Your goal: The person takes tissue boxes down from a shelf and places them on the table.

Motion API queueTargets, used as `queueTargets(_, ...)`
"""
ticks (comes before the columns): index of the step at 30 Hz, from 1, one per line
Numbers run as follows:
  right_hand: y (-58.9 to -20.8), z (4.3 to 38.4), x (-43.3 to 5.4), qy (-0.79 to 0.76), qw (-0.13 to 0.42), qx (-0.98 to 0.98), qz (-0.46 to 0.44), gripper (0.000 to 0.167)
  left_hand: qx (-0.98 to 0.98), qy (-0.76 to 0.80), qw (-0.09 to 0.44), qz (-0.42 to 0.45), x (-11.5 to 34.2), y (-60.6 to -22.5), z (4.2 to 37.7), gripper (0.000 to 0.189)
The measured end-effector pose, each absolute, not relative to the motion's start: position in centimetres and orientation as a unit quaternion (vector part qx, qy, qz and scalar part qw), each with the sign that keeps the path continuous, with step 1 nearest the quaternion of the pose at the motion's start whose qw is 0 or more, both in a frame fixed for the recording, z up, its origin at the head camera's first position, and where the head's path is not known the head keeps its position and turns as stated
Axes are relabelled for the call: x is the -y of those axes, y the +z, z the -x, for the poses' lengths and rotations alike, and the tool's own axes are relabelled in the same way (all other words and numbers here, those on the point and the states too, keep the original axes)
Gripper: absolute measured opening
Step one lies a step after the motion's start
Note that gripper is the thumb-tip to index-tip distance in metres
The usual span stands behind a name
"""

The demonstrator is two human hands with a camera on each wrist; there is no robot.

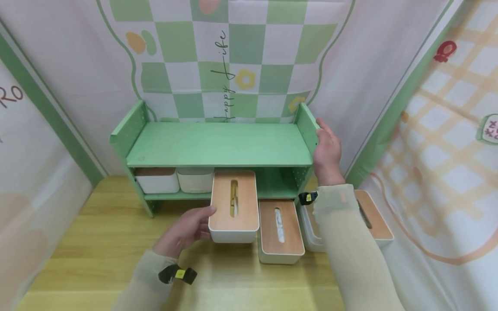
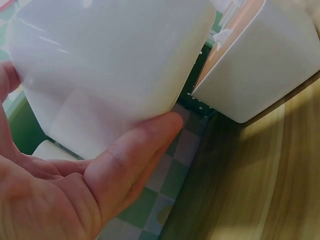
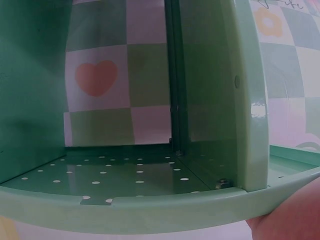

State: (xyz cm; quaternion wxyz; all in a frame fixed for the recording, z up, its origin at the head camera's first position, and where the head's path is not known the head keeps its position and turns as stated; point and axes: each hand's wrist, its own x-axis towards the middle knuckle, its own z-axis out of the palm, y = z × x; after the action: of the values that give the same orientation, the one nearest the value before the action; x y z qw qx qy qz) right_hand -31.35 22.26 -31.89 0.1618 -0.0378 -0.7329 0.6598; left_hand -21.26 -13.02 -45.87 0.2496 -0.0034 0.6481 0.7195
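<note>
A white tissue box with a wooden lid (image 1: 221, 198) juts out from the lower level of a green shelf (image 1: 218, 144). My left hand (image 1: 188, 229) grips it at the front left, thumb near the lid's edge and fingers lower down. In the left wrist view the fingers of that hand (image 2: 90, 190) lie on the box's white wall (image 2: 110, 65). Against the outside of the shelf's right side panel (image 1: 307, 127) rests my right hand (image 1: 327, 151), its fingers extended. Only a bit of that hand (image 3: 292, 217) shows in the right wrist view.
A second wood-lidded tissue box (image 1: 289, 231) stands on the wooden table (image 1: 97, 250) just right. Beyond it are a pale container (image 1: 315, 237) and another wood-lidded box (image 1: 375, 216), partly behind my right arm. Two white bins (image 1: 157, 181) sit on the lower shelf, left.
</note>
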Motion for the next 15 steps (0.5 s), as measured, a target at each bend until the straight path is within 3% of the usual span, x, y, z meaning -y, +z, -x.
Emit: queueTargets(15, -32.1, 31.5, -22.4, 0.648, 0.170, 0.741, 0.037, 0.045, -0.654, 0.714, 0.252, -0.016, 13.8, -46.8, 18.4, 0.076)
